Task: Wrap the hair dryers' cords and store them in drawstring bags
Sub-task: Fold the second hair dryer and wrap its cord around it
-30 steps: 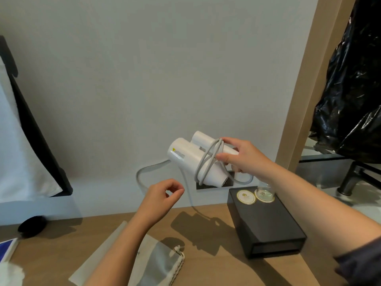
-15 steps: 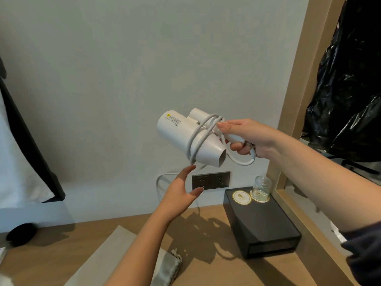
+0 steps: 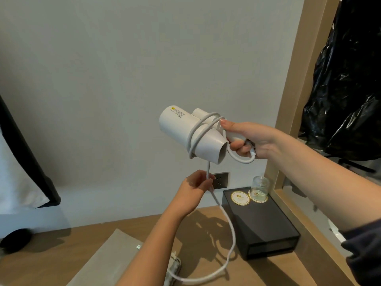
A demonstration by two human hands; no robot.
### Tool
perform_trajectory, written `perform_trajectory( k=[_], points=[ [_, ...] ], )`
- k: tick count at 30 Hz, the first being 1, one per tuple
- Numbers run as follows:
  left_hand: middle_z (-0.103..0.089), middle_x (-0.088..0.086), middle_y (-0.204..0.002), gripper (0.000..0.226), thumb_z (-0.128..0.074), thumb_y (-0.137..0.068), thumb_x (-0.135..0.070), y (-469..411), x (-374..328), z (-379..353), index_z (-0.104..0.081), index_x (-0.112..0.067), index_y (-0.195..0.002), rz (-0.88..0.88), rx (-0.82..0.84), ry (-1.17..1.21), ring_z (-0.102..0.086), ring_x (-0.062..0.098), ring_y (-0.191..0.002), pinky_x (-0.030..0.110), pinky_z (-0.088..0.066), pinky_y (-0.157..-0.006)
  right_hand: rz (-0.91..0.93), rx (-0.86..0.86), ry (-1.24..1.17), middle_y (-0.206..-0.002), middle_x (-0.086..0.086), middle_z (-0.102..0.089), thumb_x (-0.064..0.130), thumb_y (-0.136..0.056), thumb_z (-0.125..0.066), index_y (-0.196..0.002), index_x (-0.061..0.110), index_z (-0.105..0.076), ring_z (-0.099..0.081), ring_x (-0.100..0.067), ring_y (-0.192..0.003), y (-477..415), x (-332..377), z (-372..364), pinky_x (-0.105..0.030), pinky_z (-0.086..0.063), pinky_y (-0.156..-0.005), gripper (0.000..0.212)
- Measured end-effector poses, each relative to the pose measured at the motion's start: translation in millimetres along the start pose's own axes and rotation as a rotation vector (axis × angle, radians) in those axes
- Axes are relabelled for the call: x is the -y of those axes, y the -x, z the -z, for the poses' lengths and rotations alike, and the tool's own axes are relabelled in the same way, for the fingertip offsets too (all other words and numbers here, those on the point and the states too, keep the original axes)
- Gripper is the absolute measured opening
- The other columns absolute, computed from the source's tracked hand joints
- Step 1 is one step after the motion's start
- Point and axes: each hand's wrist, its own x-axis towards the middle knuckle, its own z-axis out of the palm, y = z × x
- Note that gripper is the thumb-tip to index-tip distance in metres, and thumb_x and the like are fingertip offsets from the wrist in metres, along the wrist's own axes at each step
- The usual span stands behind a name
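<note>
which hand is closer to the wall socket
Left. The left hand, gripping the cord, is just beside the wall socket; the right hand holds the hair dryer higher up, above it.

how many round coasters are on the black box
2. The bare coaster lies at the back left of the black box. The second coaster sits just right of it, under an upturned glass. No others show.
</note>
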Motion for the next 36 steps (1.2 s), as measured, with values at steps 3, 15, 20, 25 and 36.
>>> perform_trajectory(
  k=[3, 15, 20, 25, 36],
  points=[
    [-0.059, 0.007, -0.070, 0.020, -0.044, -0.100, -0.018, 5.7, -0.7, -2.1, -0.062, -0.011, -0.094, 0.050, 0.041, 0.183, -0.063, 0.018, -0.068, 0.036, -0.056, -0.082, 0.010, -0.023, -0.005, -0.055, 0.001, -0.051, 0.036, -0.093, -0.058, -0.092, 0.011, -0.058, -0.034, -0.002, -0.036, -1.5, -5.1, 2.7, -0.011, -0.019, -0.031, 0.026],
    [-0.041, -0.006, -0.054, 0.033, -0.038, -0.100, -0.022, 31.9, 6.3, 5.1, -0.067, -0.017, -0.085, 0.214, -0.056, -0.038, -0.036, 0.008, -0.048, 0.020, -0.029, -0.047, 0.186, -0.266, 0.347, -0.078, -0.003, -0.063, 0.032, -0.089, -0.070, -0.118, 0.030, -0.058, -0.045, -0.009, -0.046, -9.0, -56.9, 6.3, -0.019, -0.032, -0.042, 0.032],
    [-0.044, -0.009, -0.054, 0.031, -0.045, -0.096, -0.021, 46.4, 12.2, 14.3, -0.062, -0.022, -0.071, 0.159, -0.038, -0.294, -0.040, 0.009, -0.052, 0.025, -0.033, -0.053, 0.313, -0.439, 0.704, -0.102, 0.003, -0.059, 0.036, -0.085, -0.072, -0.131, 0.028, -0.051, -0.059, -0.014, -0.079, -20.2, -84.9, 14.4, -0.031, -0.048, -0.065, 0.051],
    [-0.042, -0.008, -0.048, 0.032, -0.052, -0.095, -0.027, 54.4, 10.8, 30.3, -0.059, -0.023, -0.065, 0.127, -0.019, -0.418, -0.041, 0.002, -0.047, 0.019, -0.030, -0.050, 0.326, -0.373, 0.999, -0.102, 0.000, -0.063, 0.045, -0.083, -0.070, -0.138, 0.031, -0.042, -0.061, -0.027, -0.094, -18.6, -118.6, 15.6, -0.045, -0.053, -0.079, 0.063],
    [-0.048, -0.003, -0.055, 0.032, -0.061, -0.087, -0.044, 48.5, -17.3, 57.7, -0.061, -0.017, -0.070, 0.020, 0.034, -0.709, -0.040, 0.011, -0.053, 0.029, -0.032, -0.054, 0.438, -0.017, 1.434, -0.110, 0.002, -0.066, 0.056, -0.085, -0.062, -0.142, 0.034, -0.032, -0.061, -0.024, -0.098, -17.1, -145.2, 12.9, -0.034, -0.043, -0.071, 0.068]
  ],
)
